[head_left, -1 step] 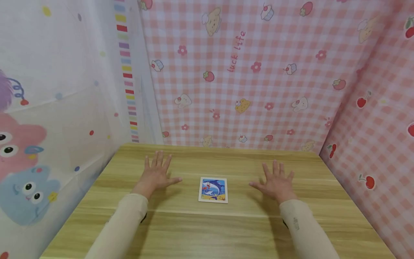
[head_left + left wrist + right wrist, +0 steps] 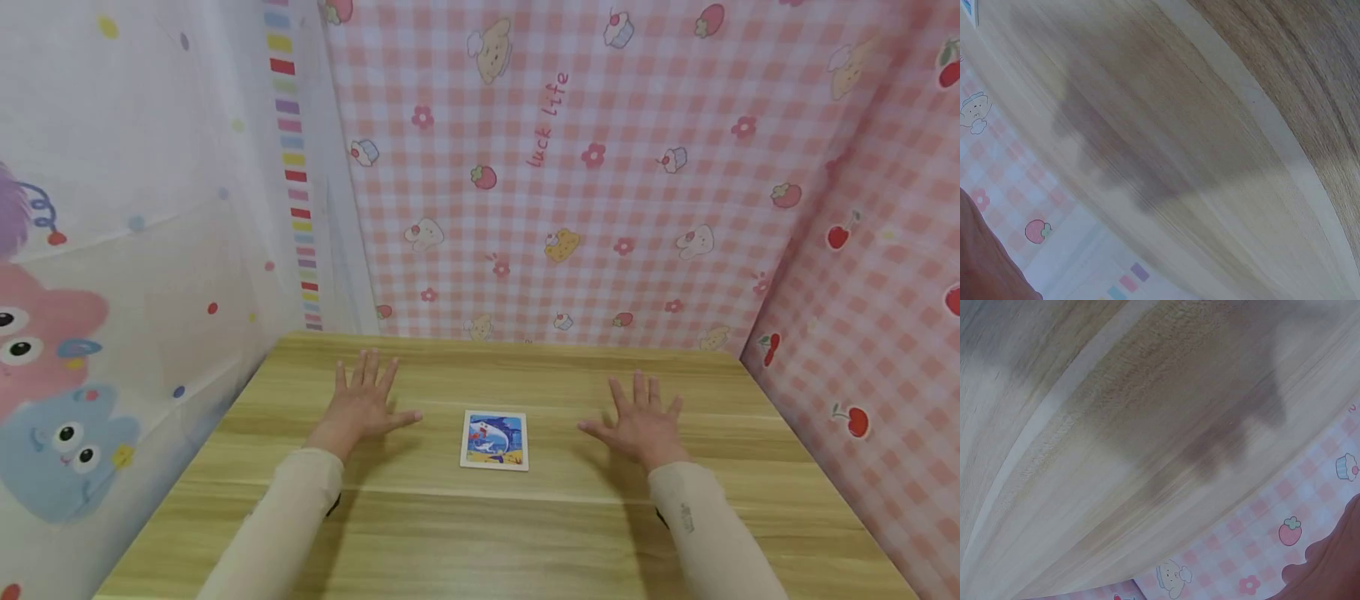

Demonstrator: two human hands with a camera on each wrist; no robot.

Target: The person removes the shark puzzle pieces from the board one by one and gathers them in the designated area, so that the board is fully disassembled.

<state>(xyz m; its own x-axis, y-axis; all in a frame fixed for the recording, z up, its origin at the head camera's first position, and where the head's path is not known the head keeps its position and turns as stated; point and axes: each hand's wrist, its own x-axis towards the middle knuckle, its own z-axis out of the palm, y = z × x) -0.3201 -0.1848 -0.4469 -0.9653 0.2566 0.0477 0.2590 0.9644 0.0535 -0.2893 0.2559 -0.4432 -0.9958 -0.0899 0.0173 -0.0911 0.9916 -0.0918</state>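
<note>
A small square picture puzzle (image 2: 495,441) with a white border lies flat on the wooden table, showing a blue sea creature over yellow sand. To its left is my left hand (image 2: 362,406), fingers spread and straight, holding nothing. My right hand (image 2: 637,423) is on the other side, likewise spread, apart from the puzzle. In the left wrist view only part of the left hand (image 2: 988,262) shows at the lower left, and a corner of the puzzle (image 2: 969,11) shows at the top left. The right wrist view catches the edge of the right hand (image 2: 1329,562).
The wood-grain table (image 2: 480,533) reaches back to a pink checked curtain (image 2: 555,192) with cupcakes and strawberries. A white curtain (image 2: 202,275) with cartoon figures borders the left side, and a checked one with cherries (image 2: 885,350) the right. Hand shadows fall on the tabletop.
</note>
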